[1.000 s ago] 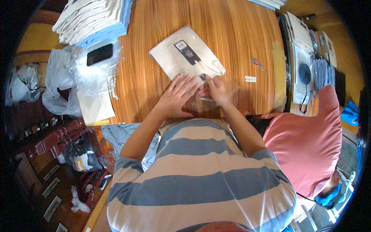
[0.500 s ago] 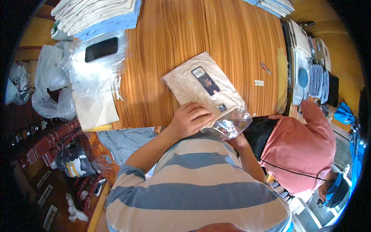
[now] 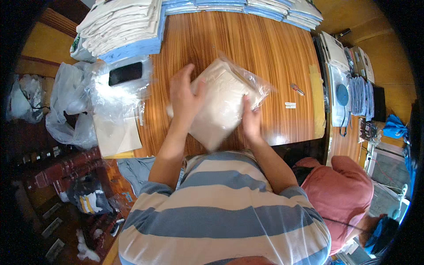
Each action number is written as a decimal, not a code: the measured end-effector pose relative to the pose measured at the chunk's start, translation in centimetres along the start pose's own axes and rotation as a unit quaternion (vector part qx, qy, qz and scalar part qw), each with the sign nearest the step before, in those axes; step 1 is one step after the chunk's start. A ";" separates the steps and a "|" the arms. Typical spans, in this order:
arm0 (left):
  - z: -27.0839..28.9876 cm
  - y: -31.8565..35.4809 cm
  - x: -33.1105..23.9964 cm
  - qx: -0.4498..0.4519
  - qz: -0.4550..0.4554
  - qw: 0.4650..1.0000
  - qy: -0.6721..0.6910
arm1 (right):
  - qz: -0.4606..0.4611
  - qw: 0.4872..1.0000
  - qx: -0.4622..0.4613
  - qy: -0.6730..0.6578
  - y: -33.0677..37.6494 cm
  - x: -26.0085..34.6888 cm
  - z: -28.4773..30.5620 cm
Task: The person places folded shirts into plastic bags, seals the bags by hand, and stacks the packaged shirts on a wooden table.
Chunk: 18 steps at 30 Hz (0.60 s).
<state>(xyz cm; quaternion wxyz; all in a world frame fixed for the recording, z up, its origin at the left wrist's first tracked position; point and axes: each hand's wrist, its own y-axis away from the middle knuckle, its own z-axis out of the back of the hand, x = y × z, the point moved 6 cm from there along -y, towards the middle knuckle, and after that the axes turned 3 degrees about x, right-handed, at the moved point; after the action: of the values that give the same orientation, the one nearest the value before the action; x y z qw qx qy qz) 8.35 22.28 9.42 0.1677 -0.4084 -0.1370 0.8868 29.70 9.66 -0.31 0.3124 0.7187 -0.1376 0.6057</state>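
Observation:
A folded cream garment in a clear plastic bag [image 3: 216,108] lies tilted over the wooden table in front of me, a plain side up and slightly blurred. Its loose clear flap sticks out at the far right. My right hand [image 3: 251,119] grips the bag's right edge, thumb on top and the other fingers hidden beneath. At the left edge is my left hand [image 3: 186,97], smeared a little by motion, with thumb and fingers spread apart; whether its palm touches the bag I cannot tell.
Stacked folded garments [image 3: 128,28] line the table's far side. A black phone [image 3: 125,73] rests on clear bags at left, above a beige sheet [image 3: 117,136]. A small tool [image 3: 297,89] and white strips [image 3: 290,105] lie at right. Another person in pink [image 3: 338,187] bends nearby.
The bagged garment has been turned over, its dark label out of sight and its flap now at the far side. Both hands have moved away from my body, the left opening.

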 end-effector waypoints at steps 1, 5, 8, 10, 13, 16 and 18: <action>-2.2 1.6 -0.2 0.044 -0.009 0.998 -0.044 | -0.151 0.987 0.051 0.016 0.9 -4.1 0.4; -10.7 6.5 -0.4 0.128 -0.056 0.969 -0.204 | -0.094 0.885 0.396 0.225 4.3 -3.0 1.3; -12.2 7.1 -0.1 0.139 -0.096 0.955 -0.244 | 0.170 0.795 0.371 0.449 2.3 3.9 -0.5; -12.5 6.6 -0.4 0.175 -0.116 0.943 -0.260 | 0.478 0.627 0.299 0.537 -0.8 5.6 -0.9; -12.5 5.1 -0.5 0.203 -0.157 0.943 -0.214 | 0.331 0.580 0.421 0.614 -5.5 4.1 1.3; -12.5 4.0 -1.9 0.222 -0.178 0.930 -0.233 | 0.289 0.522 0.494 0.633 -6.8 3.8 4.8; -13.7 3.7 -3.4 0.256 -0.213 0.914 -0.232 | 0.362 0.507 0.473 0.623 -7.0 4.7 5.7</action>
<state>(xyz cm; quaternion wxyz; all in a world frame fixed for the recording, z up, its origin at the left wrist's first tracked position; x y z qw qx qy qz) 20.23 19.00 1.70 0.4154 -0.0956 -0.0241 0.9043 39.23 12.34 1.80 -0.3149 0.0851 0.1516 0.9331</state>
